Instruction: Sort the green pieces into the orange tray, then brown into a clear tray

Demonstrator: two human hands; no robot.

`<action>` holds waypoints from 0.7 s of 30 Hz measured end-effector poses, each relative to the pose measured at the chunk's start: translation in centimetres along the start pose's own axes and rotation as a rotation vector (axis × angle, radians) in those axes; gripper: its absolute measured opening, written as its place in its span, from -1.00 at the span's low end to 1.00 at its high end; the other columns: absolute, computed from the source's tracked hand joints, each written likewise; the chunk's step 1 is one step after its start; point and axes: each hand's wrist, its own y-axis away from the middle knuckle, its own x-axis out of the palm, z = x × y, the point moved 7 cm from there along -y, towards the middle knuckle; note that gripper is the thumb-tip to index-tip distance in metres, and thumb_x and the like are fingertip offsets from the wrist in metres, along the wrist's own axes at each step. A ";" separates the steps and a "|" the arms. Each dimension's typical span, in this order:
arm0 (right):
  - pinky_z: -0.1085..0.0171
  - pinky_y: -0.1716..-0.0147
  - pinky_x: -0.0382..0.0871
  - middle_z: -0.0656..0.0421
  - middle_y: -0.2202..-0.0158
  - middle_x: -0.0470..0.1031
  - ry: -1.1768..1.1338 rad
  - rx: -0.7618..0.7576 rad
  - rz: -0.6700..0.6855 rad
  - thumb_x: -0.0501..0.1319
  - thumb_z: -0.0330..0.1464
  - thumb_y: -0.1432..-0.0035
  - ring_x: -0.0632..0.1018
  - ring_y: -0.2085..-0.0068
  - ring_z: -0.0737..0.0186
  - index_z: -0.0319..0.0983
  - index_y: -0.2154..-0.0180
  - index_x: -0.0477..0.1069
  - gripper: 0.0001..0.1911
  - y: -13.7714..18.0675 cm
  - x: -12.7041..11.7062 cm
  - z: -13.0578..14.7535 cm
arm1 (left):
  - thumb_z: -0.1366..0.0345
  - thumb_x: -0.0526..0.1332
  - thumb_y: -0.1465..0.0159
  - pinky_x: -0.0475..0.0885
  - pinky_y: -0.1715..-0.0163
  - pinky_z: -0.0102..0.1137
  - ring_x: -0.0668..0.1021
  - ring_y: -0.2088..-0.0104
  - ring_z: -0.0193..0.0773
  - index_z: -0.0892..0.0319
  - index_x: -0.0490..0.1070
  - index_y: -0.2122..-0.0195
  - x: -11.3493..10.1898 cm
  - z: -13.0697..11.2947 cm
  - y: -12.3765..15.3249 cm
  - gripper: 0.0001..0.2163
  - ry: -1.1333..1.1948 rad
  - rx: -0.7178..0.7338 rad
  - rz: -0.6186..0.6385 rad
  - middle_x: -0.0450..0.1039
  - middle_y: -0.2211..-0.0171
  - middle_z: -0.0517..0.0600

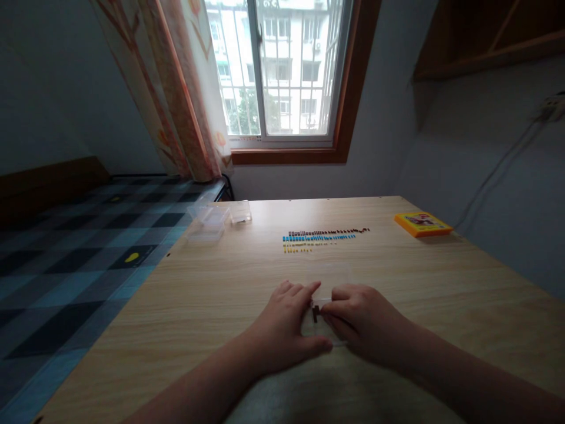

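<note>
A clear plastic box sits on the table in front of me, with what looks like its see-through lid folded back on the far side. My left hand grips the box's left side, thumb along the near edge and fingers at the far edge. Inside, near the left wall, small dark brown blocks lie together. My right hand reaches in from the right, thumb and forefinger pinched against a small brown block beside the others. Its remaining fingers are curled.
Beyond the box, tiny dark brown, blue, grey and yellow pieces stand in rows. Clear plastic boxes are at the back left. A yellow-orange box lies at the back right. A bed adjoins the wooden table on the left.
</note>
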 end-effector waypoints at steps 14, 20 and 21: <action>0.27 0.25 0.31 0.14 0.35 0.54 0.031 0.032 -0.318 0.18 -0.37 -0.28 0.50 0.28 0.23 -0.18 0.22 0.62 -0.79 -4.1 -5.7 -5.5 | 0.04 0.45 0.01 -0.05 -0.37 0.06 0.30 -0.28 0.15 0.15 0.21 -0.34 0.0 0.4 0.2 -0.11 0.044 -0.090 0.028 0.39 -0.18 0.16; 0.23 0.11 0.33 0.10 0.25 0.61 0.194 0.131 -0.143 0.25 -0.33 -0.25 0.53 0.18 0.16 -0.15 0.24 0.67 -0.81 -13.5 -5.4 -9.7 | 0.05 0.46 0.02 -0.05 -0.38 0.01 0.31 -0.26 0.12 0.16 0.20 -0.35 -0.1 0.3 0.4 -0.09 0.071 -0.097 0.017 0.40 -0.18 0.15; 0.22 0.08 0.33 0.10 0.21 0.62 0.205 0.133 -0.120 0.26 -0.32 -0.24 0.53 0.14 0.13 -0.13 0.24 0.68 -0.81 -14.8 -4.9 -10.2 | 0.05 0.46 0.02 -0.05 -0.38 0.01 0.30 -0.26 0.12 0.16 0.21 -0.35 -0.1 0.3 0.4 -0.10 0.073 -0.099 0.017 0.40 -0.18 0.15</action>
